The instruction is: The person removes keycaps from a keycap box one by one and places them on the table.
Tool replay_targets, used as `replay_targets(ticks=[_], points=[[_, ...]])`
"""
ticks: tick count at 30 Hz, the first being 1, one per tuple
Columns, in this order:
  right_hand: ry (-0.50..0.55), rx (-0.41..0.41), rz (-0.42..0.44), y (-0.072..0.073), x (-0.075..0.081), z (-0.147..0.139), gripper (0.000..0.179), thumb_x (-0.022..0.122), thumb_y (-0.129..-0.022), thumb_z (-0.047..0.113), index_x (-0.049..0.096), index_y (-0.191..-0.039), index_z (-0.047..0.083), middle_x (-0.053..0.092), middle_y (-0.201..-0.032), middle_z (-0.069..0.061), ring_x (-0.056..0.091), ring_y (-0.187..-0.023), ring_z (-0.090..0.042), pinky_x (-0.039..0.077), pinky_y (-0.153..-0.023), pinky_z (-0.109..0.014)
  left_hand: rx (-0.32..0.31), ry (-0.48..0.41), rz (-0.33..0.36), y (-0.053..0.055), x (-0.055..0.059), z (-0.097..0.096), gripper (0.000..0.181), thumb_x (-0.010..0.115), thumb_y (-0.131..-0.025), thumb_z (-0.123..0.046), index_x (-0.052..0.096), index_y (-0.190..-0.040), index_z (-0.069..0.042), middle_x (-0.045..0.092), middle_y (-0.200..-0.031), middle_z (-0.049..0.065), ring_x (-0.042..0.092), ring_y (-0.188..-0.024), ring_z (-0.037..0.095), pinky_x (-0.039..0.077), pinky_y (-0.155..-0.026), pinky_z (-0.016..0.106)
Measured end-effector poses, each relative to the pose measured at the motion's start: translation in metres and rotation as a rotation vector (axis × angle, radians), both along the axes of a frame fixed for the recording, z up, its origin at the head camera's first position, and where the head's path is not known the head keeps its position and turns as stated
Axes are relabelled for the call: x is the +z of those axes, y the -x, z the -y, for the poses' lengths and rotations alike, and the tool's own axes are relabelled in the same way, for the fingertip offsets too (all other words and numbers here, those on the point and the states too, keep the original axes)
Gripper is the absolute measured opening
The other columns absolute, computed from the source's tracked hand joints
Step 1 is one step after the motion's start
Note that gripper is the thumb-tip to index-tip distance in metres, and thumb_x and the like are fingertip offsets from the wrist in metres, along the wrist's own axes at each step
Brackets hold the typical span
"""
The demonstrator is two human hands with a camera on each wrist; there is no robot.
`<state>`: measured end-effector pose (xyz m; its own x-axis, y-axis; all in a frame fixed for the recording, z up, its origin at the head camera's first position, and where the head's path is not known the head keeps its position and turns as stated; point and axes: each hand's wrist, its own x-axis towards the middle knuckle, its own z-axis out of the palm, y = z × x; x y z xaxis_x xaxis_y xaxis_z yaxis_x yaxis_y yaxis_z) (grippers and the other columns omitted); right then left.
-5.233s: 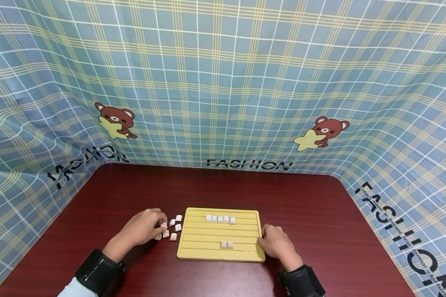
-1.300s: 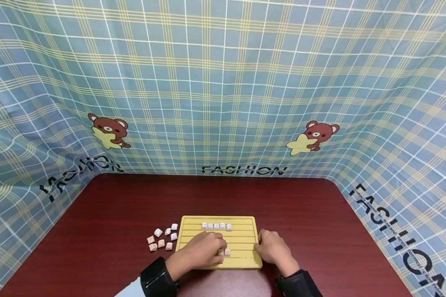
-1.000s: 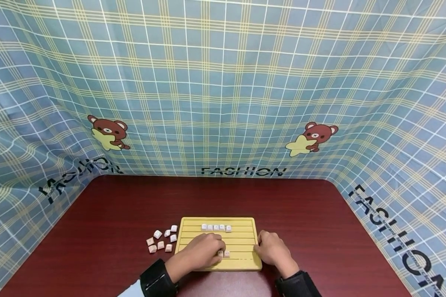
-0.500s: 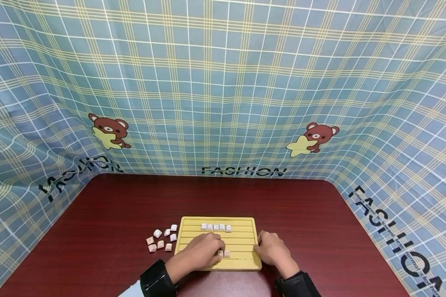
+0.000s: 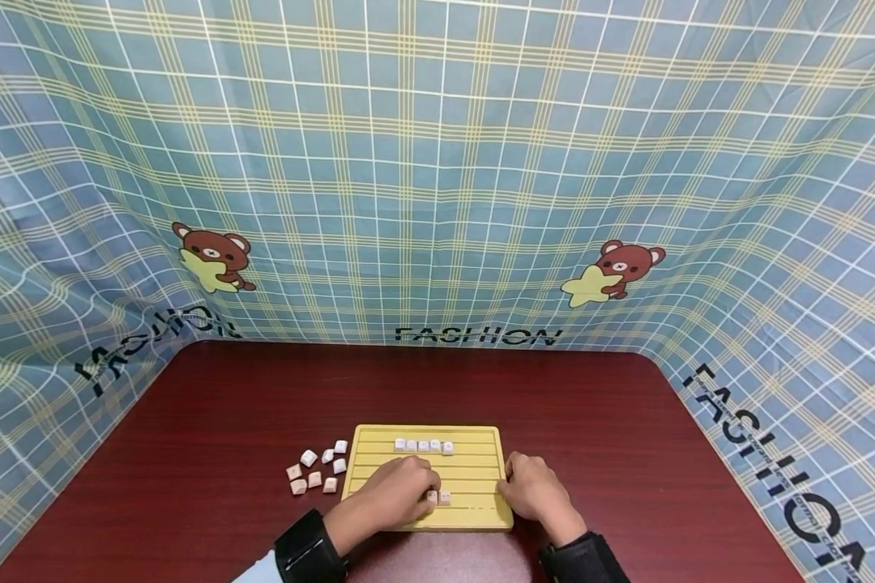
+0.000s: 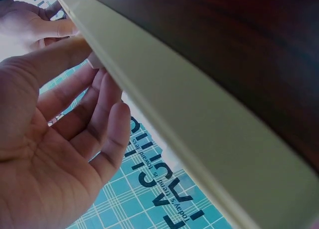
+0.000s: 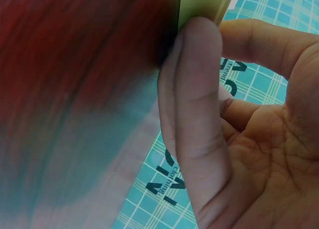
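Observation:
A yellow grooved board (image 5: 474, 478) lies on the table. Over its lower left part bends my left hand (image 5: 397, 490), thumb and fingers pinching a small pale keycap (image 6: 93, 61) at the lower row. Two pinkish keycaps show beside the fingertips, the outer keycap (image 5: 445, 498) fully visible. Whether more sit under the palm is hidden. My right hand (image 5: 535, 490) grips the board's right edge; in the right wrist view its fingers (image 7: 199, 89) press the yellow side. Several white keycaps (image 5: 424, 446) stand in a line in an upper groove.
Left of the board, several loose keycaps (image 5: 314, 479) lie scattered at different angles on the dark red table (image 5: 262, 389). A blue checked cloth (image 5: 437, 202) with bear prints hangs around the back and sides.
Compared with about five seconds ago, my left hand has moved right from the loose keycaps to the board's lower row. Over the last second both hands stay nearly still.

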<state>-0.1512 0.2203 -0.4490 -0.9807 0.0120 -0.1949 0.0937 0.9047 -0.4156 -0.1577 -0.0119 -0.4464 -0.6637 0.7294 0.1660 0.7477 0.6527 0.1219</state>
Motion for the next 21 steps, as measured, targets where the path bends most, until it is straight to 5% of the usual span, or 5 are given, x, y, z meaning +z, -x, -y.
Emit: replay_targets(ticks=[21], points=[[-0.006, 0.008, 0.007, 0.0002, 0.0014, 0.0001, 0.017, 0.068, -0.088, 0.017, 0.055, -0.079, 0.010, 0.053, -0.073, -0.004, 0.050, -0.062, -0.018, 0.038, -0.056, -0.031, -0.017, -0.008, -0.014, 0.0019, 0.0045, 0.0081, 0.003, 0.076, -0.080, -0.018, 0.072, -0.081, -0.017, 0.063, -0.075, -0.009, 0.054, -0.067, 0.000, 0.045, -0.061, 0.018]])
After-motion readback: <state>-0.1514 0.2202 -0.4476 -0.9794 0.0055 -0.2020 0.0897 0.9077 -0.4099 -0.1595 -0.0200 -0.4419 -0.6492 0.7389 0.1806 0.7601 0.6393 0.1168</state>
